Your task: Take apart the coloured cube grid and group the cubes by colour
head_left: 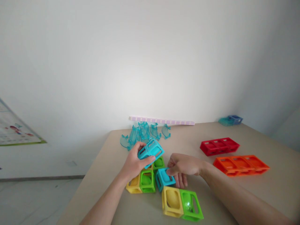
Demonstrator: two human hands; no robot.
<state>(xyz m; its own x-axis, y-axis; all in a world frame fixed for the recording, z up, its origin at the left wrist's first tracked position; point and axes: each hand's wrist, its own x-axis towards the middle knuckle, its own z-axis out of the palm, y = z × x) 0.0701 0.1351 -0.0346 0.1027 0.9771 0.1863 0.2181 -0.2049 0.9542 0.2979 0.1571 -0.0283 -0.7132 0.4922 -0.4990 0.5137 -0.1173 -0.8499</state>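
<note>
My left hand (136,161) grips a piece of joined light-blue blocks (151,150), held tilted above the table. The fingers of my right hand (181,168) are closed on a single light-blue block (165,178), just right of the left hand. Under and beside my left hand lie yellow blocks (134,185) and green blocks (147,182), set against each other. Nearer the front edge, a yellow block (172,201) is joined to a green block (191,204).
Clear teal curved pieces (142,132) lie at the back by a pale purple strip (161,120). A red row (219,146) and an orange row (241,165) of blocks lie at the right of the table (93,175). A dark blue block (235,119) stands at the back right corner.
</note>
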